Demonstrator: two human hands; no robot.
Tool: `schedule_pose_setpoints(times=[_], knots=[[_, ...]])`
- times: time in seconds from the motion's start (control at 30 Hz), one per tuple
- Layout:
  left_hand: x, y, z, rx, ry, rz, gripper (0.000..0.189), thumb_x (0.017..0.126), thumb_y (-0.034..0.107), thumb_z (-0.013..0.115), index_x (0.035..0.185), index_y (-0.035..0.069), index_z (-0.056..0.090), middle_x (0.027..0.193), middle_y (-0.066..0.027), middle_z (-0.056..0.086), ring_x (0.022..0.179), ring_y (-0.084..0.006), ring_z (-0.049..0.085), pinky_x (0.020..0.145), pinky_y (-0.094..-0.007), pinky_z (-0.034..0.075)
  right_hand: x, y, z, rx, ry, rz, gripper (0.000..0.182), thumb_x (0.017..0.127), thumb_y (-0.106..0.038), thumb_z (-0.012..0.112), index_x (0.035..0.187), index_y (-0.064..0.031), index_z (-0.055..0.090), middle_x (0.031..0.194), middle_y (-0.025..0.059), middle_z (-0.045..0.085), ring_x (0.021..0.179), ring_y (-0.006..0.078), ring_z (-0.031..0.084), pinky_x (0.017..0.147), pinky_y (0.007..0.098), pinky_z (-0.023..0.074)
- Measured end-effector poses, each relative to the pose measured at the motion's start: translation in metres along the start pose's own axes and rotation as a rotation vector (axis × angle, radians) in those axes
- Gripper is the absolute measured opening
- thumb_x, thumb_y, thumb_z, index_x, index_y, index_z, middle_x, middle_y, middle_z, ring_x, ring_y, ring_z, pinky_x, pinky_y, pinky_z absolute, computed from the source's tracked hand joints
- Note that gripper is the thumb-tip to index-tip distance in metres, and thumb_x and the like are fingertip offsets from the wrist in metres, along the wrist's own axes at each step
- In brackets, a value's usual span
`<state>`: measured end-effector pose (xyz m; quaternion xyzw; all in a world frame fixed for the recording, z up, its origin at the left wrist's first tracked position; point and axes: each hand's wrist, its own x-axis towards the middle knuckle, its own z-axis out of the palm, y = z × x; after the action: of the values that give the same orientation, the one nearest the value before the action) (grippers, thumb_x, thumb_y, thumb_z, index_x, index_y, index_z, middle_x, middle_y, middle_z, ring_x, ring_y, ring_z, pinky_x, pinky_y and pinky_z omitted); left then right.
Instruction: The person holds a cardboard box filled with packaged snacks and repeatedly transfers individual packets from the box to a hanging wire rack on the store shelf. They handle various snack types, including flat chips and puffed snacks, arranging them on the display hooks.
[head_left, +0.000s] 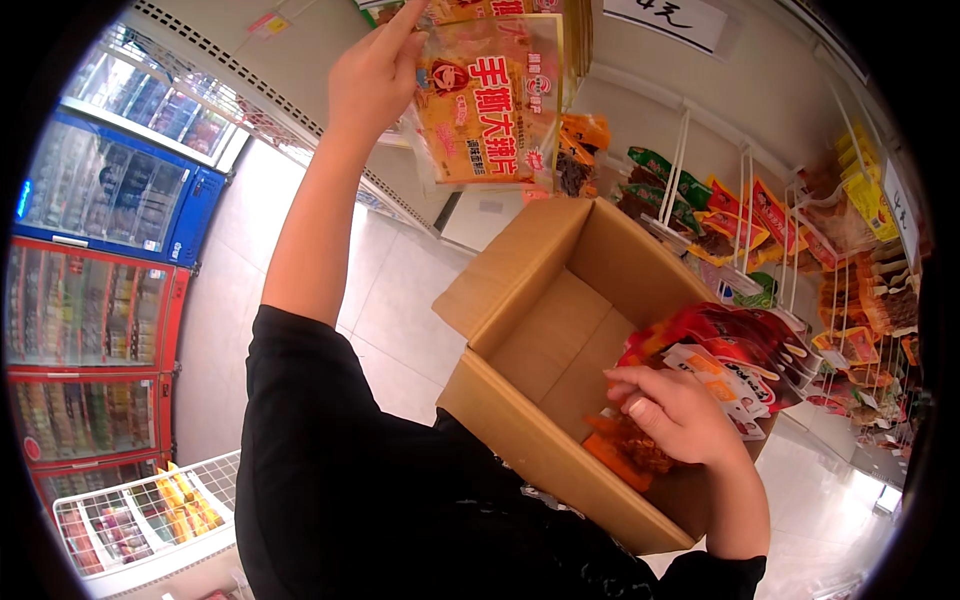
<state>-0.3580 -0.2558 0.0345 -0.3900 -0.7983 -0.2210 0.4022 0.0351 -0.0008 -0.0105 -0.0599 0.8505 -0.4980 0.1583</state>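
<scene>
My left hand (379, 75) is raised at the top, against the left edge of a clear-and-yellow plastic snack packet (487, 105) that hangs at the front of a row. Part of its fingers leaves the picture, so its hold is unclear. My right hand (675, 416) is over the open cardboard box (555, 337) in front of my body. Under its fingers lies a blurred orange snack packet (630, 457); whether the fingers grip it is hidden. Red snack packets (712, 337) stand beside this hand at the box's right side, with a whitish packet (724, 382) among them.
Wire display hooks (675, 165) with green packets (660, 191) and red-yellow packets (750, 217) stick out along the right. At left stand a blue drinks cooler (187, 217) and a red cooler (169, 330). A white wire basket (225, 472) holds packets at lower left.
</scene>
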Motion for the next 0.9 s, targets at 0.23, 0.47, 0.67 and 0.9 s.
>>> schedule_pose_setpoints(times=[0.23, 0.47, 0.67, 0.9], knots=[[-0.001, -0.009, 0.014, -0.073, 0.287, 0.057, 0.028, 0.095, 0.010, 0.066, 0.122, 0.004, 0.068, 0.089, -0.0236, 0.070, 0.075, -0.0434, 0.066, 0.066, -0.0459, 0.052, 0.003, 0.004, 0.001, -0.028, -0.010, -0.008, 0.043, 0.103, -0.036, 0.054, 0.130, -0.0035, 0.063, 0.101, 0.0161, 0.075, 0.095, 0.0362, 0.072, 0.082, 0.0433, 0.0550], [0.030, -0.007, 0.004, -0.011, 0.263, -0.185, 0.015, 0.093, 0.012, 0.066, 0.096, -0.002, 0.072, 0.085, -0.0273, 0.068, 0.075, -0.0436, 0.067, 0.064, -0.0466, 0.050, 0.006, -0.003, -0.001, -0.087, -0.066, 0.015, 0.041, 0.102, -0.033, 0.055, 0.131, -0.0035, 0.062, 0.104, 0.0148, 0.075, 0.096, 0.0344, 0.072, 0.084, 0.0425, 0.0550], [0.037, -0.028, 0.015, -0.085, 0.307, -0.226, 0.020, 0.091, 0.012, 0.064, 0.102, -0.002, 0.072, 0.094, -0.0272, 0.071, 0.088, -0.0450, 0.071, 0.072, -0.0463, 0.053, 0.005, -0.004, -0.001, -0.080, -0.055, -0.003, 0.041, 0.101, -0.033, 0.059, 0.131, -0.0059, 0.063, 0.102, 0.0154, 0.075, 0.096, 0.0352, 0.072, 0.083, 0.0432, 0.0554], [0.034, -0.033, 0.019, -0.170, 0.196, -0.274, 0.025, 0.090, 0.014, 0.063, 0.107, -0.001, 0.071, 0.095, -0.0253, 0.073, 0.089, -0.0444, 0.071, 0.075, -0.0470, 0.054, 0.004, 0.000, 0.002, -0.100, -0.046, -0.019, 0.040, 0.100, -0.033, 0.060, 0.129, -0.0056, 0.064, 0.100, 0.0149, 0.075, 0.094, 0.0357, 0.072, 0.081, 0.0439, 0.0556]])
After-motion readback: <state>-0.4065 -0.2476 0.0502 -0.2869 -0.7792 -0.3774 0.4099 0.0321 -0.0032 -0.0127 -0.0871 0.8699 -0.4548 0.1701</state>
